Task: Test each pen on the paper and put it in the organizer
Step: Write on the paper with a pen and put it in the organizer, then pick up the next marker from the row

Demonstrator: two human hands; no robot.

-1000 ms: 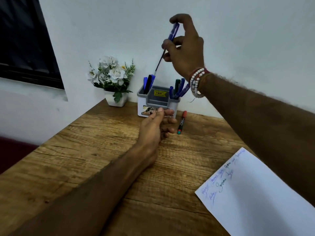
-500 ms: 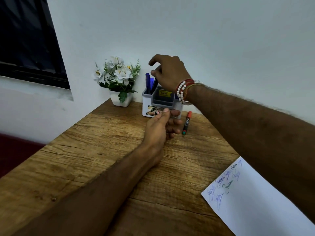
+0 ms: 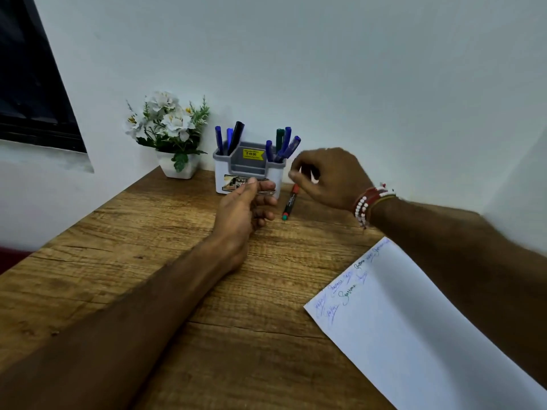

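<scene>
Left forearm stretched flat along the brown wood-grain tabletop [image 3: 148, 232], left hand [image 3: 245, 208] set on its outer edge just before the white-and-grey plastic pen organizer [image 3: 225, 170] — thumb up in front of the printed label, fingers loosely curled. Impossible to tell whether touching the box or gripping anything.

Right hand [image 3: 328, 179] extended from the right, blurred, wrist ringed with red and white bead bracelets [image 3: 365, 202]. Nothing grasped: thumb and forefinger hooked toward each other with a gap between, tips just above the red cap of the dark-barrelled marker [image 3: 289, 202]. Marker slim, green at its near end, lying flat on the wood just right of the organizer, outside it.

Organizer boxy with rounded corners, yellow price sticker on the grey inner tier. Blue and black capped pens [image 3: 226, 140] upright in the left pocket; blue and green capped pens [image 3: 284, 143] leaning in the right pocket. Smooth white paper sheet [image 3: 414, 335] angled at the near right, blue and green scribbles along its top edge. Square white pot of white flowers [image 3: 174, 122] left of the organizer, by the matte pale wall.
</scene>
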